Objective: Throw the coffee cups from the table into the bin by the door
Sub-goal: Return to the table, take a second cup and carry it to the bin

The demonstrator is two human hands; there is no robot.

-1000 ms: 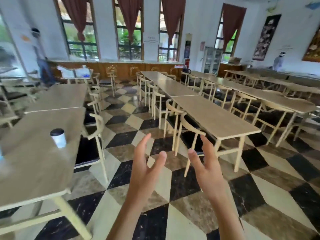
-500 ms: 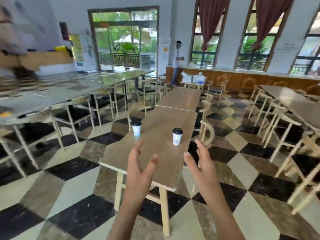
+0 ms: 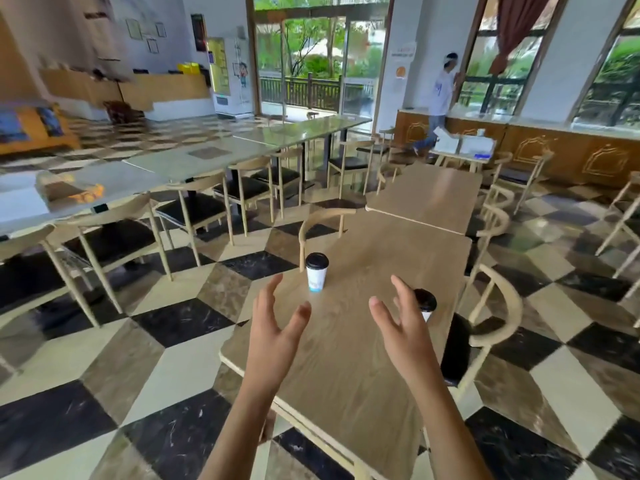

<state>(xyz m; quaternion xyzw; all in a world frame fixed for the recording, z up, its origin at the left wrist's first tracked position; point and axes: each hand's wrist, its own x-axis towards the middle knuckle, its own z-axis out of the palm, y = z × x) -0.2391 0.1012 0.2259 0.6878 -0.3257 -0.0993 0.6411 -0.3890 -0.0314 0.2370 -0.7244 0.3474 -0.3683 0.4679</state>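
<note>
Two white coffee cups with black lids stand upright on a long wooden table (image 3: pixel 349 358). One cup (image 3: pixel 316 272) sits near the table's left edge, a little beyond my left hand (image 3: pixel 277 334). The other cup (image 3: pixel 425 303) is near the right edge, partly hidden behind the fingers of my right hand (image 3: pixel 401 327). Both hands hover above the near end of the table with fingers spread, holding nothing. No bin is in view.
Wooden chairs (image 3: pixel 491 306) line both sides of the table. A row of pale tables (image 3: pixel 194 157) with chairs stands to the left across a checkered floor. A glass door (image 3: pixel 311 64) is at the back. A person (image 3: pixel 441 95) stands by the far window.
The view has swung left and moved closer to the table. The cups now sit just beyond my fingertips. Both hands stay open and empty.
</note>
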